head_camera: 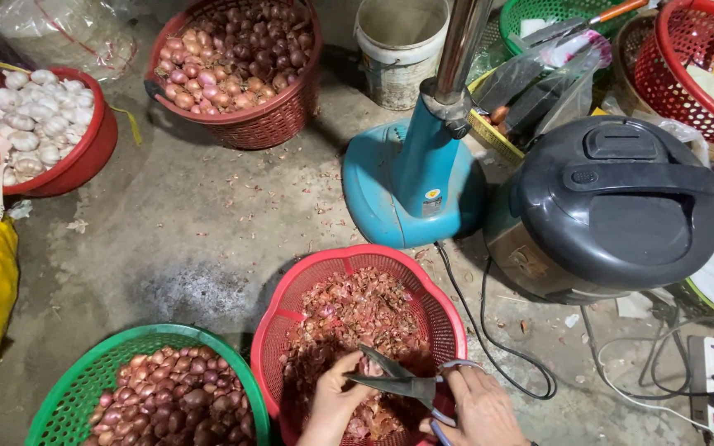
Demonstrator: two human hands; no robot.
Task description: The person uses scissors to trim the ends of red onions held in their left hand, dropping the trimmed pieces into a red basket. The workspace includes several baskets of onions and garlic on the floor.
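Note:
My right hand [479, 409] grips the handles of a pair of scissors [397, 380], whose dark blades point left over a red basket [349, 261] full of shallot peelings. My left hand [336, 398] pinches a small shallot [368, 366] at the blade tips, above the peelings. A green basket [84, 372] of unpeeled purple-brown shallots sits just left of my hands.
A red basket of shallots [237, 58] and a red bowl of garlic [43, 124] stand at the back. A blue fan base [406, 182], a dark rice cooker [613, 206], a white bucket [400, 49], cables and a power strip [712, 384] crowd the right.

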